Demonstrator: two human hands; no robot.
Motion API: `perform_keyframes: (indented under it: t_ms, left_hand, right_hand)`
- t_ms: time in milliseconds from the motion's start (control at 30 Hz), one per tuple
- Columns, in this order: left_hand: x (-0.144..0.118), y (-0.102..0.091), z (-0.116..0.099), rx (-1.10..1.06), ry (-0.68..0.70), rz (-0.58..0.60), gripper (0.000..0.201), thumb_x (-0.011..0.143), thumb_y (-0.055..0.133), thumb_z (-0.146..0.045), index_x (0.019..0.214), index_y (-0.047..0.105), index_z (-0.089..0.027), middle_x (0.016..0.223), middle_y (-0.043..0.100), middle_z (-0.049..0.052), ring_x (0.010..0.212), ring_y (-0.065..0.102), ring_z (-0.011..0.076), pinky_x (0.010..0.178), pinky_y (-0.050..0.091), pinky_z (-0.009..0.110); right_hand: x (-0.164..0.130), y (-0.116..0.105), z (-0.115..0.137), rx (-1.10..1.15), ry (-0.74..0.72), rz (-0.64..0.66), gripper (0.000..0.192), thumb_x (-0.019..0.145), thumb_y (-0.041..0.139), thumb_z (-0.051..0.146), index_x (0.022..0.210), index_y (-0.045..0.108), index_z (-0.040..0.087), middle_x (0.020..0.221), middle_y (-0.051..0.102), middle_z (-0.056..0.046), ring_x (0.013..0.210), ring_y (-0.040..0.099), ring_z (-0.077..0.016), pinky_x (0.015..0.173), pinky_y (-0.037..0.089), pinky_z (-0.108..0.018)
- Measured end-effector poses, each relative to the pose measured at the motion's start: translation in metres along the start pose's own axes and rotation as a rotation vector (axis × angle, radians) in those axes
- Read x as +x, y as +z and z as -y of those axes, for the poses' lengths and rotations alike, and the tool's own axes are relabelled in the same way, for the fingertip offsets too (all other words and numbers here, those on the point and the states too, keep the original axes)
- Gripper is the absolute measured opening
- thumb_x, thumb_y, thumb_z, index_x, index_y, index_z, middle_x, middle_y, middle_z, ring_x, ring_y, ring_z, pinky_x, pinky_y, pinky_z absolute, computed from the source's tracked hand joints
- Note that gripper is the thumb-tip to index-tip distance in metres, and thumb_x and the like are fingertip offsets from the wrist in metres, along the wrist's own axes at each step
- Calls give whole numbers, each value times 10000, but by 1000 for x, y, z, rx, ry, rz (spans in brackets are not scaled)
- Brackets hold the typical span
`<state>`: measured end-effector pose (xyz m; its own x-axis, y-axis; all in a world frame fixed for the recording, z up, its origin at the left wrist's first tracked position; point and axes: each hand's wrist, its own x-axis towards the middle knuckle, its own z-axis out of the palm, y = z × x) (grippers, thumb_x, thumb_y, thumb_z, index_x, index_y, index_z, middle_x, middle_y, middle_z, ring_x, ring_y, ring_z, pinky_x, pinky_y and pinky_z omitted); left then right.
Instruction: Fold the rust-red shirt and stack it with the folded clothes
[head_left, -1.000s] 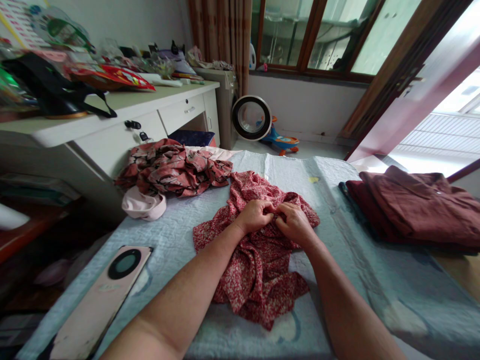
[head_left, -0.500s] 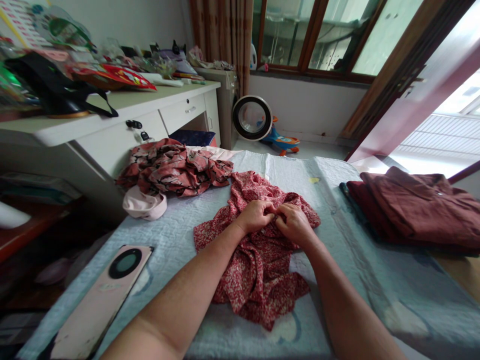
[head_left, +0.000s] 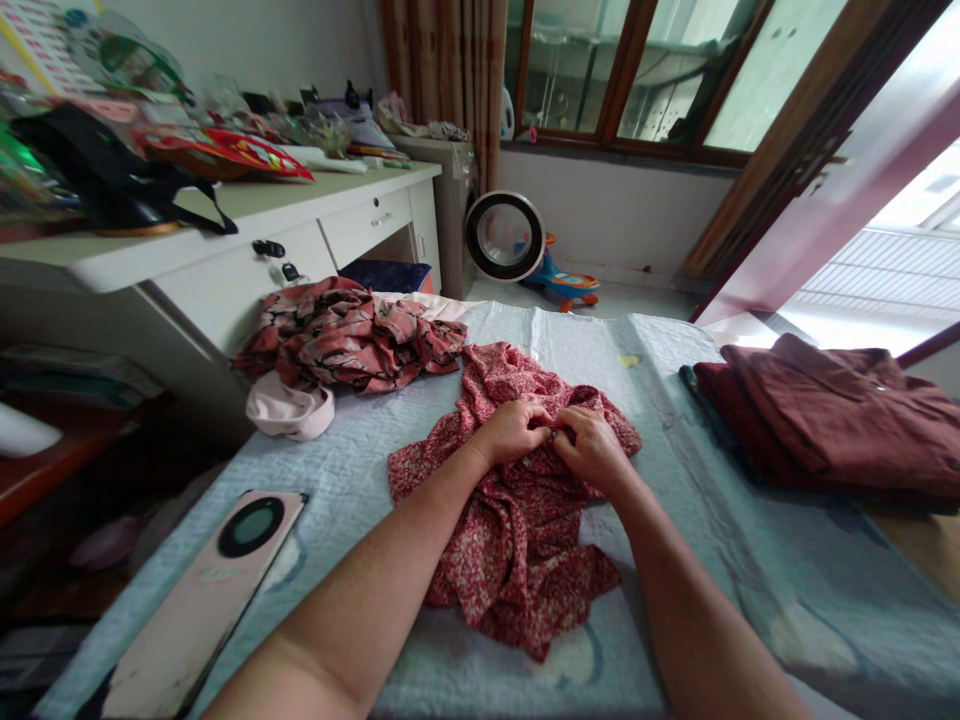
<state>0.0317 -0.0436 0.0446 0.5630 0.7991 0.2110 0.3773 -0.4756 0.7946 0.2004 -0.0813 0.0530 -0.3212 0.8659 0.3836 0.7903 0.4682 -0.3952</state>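
Observation:
A crumpled red garment with a small pale floral print (head_left: 517, 540) lies spread on a light blue quilted cover (head_left: 337, 500). My left hand (head_left: 514, 430) is closed in a pinch on the upper part of this garment. Close beside it, my right hand (head_left: 589, 445) pinches the same cloth, and the fingertips of the two hands almost meet. The exact bit of fabric between the fingers is hidden by the hands.
A rumpled pink-red patterned cloth (head_left: 352, 335) lies at the far left with a pale pink band (head_left: 289, 408). Folded maroon clothes (head_left: 840, 410) are stacked at right. A pink phone-like object (head_left: 202, 600) lies front left. Beyond stands a cluttered white desk (head_left: 292, 205).

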Motion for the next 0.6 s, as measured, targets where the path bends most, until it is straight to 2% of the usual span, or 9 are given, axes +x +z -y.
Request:
perform_keyframes:
  t_ms: [433, 600]
  left_hand:
    - [-2, -2, -2, 13, 64, 22, 108, 784, 598, -157, 820, 700, -158, 820, 708, 14, 789, 624, 154, 760, 461, 252]
    - [-2, -1, -4, 38, 24, 25, 115, 792, 593, -183, 828, 698, -155, 824, 707, 21, 789, 624, 160, 755, 462, 260]
  right_hand:
    - [-1, -3, -1, -31, -20, 87, 101, 754, 485, 141, 715, 564, 190, 721, 602, -38, 719, 549, -178, 726, 394, -281]
    - [0, -4, -2, -28, -35, 117, 120, 756, 478, 142, 710, 582, 181, 701, 599, -37, 689, 538, -168, 702, 378, -271]
